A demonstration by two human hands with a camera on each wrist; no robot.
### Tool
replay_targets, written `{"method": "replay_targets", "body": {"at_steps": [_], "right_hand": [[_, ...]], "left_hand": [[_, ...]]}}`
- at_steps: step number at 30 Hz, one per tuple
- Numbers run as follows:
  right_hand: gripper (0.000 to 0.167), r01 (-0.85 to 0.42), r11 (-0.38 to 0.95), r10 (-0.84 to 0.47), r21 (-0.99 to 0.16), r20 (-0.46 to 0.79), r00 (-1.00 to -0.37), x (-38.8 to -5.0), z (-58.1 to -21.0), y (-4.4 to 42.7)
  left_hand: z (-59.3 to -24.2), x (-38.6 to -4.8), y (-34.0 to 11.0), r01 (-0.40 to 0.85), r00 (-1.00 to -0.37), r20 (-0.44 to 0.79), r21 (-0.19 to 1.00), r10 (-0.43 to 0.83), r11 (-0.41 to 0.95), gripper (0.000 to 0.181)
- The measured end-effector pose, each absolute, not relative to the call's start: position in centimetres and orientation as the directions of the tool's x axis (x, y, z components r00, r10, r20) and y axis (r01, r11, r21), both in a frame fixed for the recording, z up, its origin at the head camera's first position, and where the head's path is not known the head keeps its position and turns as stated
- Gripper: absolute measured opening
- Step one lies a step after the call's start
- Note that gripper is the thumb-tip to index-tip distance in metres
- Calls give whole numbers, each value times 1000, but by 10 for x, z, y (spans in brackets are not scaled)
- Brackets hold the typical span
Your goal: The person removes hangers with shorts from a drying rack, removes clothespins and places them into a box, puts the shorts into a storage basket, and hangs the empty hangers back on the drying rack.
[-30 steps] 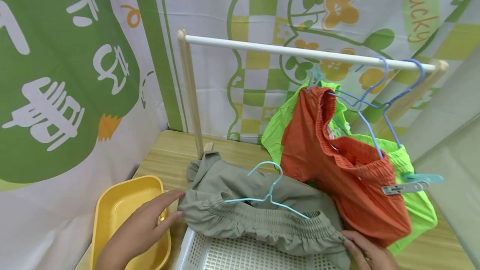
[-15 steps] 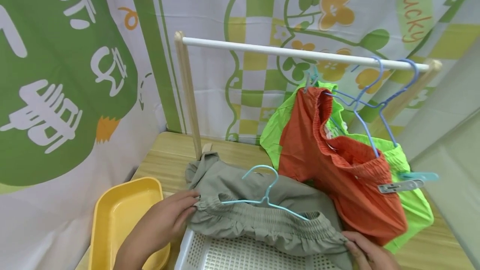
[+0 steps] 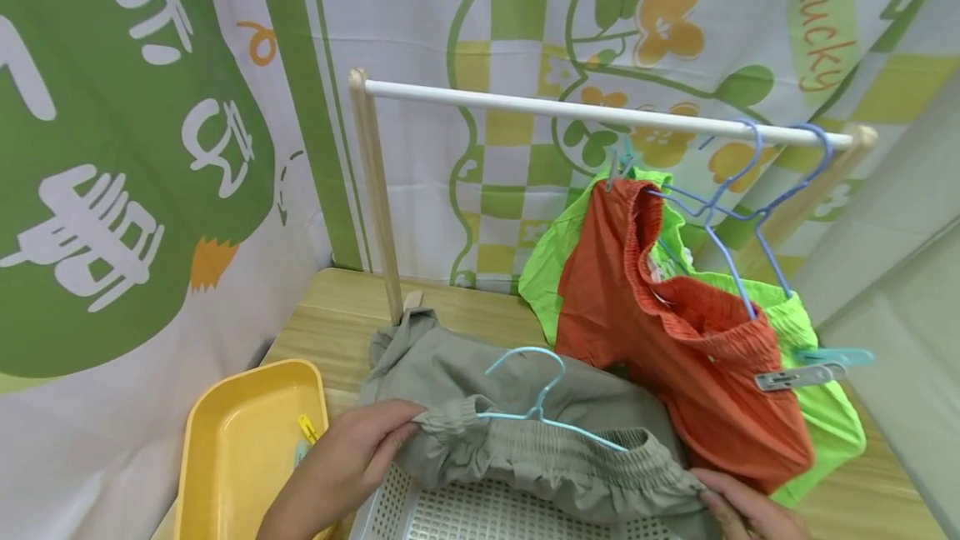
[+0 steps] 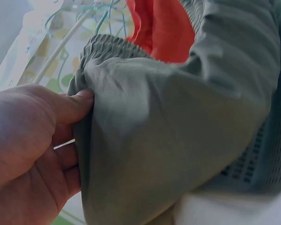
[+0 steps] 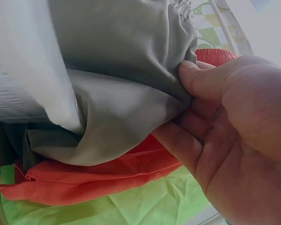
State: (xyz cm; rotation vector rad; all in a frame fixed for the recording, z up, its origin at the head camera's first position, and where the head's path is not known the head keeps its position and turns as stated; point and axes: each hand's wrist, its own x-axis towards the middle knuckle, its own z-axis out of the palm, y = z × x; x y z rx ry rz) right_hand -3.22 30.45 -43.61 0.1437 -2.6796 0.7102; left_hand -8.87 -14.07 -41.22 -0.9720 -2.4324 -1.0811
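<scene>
Grey-green elastic-waist shorts (image 3: 555,465) lie spread over the front of a white perforated basket (image 3: 480,515). A light blue hanger (image 3: 538,411) sits inside their waistband, its hook standing up. My left hand (image 3: 348,461) pinches the left end of the waistband; in the left wrist view its thumb (image 4: 77,105) presses the cloth from the front. At the other end my right hand (image 3: 746,507) pinches the waistband's right corner, and the right wrist view shows thumb and fingers on the grey cloth (image 5: 126,103).
A wooden rack with a white rod (image 3: 600,112) stands behind. Orange shorts (image 3: 637,298) and bright green shorts (image 3: 825,415) hang from blue hangers at its right, with clothespins (image 3: 801,377) on them. A yellow tray (image 3: 240,440) holding small clips is at the left.
My left hand has moved right and taken hold of the waistband's left end, drawing it slightly inward. The hanger has shifted a little lower in view. My right hand keeps its grip.
</scene>
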Motion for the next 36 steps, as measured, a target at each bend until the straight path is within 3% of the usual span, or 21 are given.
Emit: {"method": "replay_targets", "body": {"at_steps": [5, 13, 19, 29, 32, 36], "right_hand": [[20, -248, 852, -32, -461, 427, -904, -32, -437, 303], [25, -232, 870, -53, -435, 386, -921, -33, -434, 304], [20, -139, 869, -46, -474, 204, -978, -34, -432, 300], [42, 0, 884, -18, -467, -35, -999, -36, -422, 293], [38, -19, 880, -24, -475, -4, -1000, -37, -422, 291], [27, -102, 880, -29, -464, 161, -986, -34, -426, 291]], "left_hand": [[-411, -87, -128, 689, -723, 505, 573, 472, 443, 21], [-409, -86, -120, 655, -755, 479, 580, 447, 485, 20], [-409, -86, -117, 650, -759, 473, 584, 447, 487, 18], [-410, -85, -112, 636, -771, 478, 589, 420, 499, 16], [-409, -85, -111, 642, -767, 488, 591, 418, 488, 16], [-408, -86, -112, 636, -772, 497, 612, 397, 471, 18]]}}
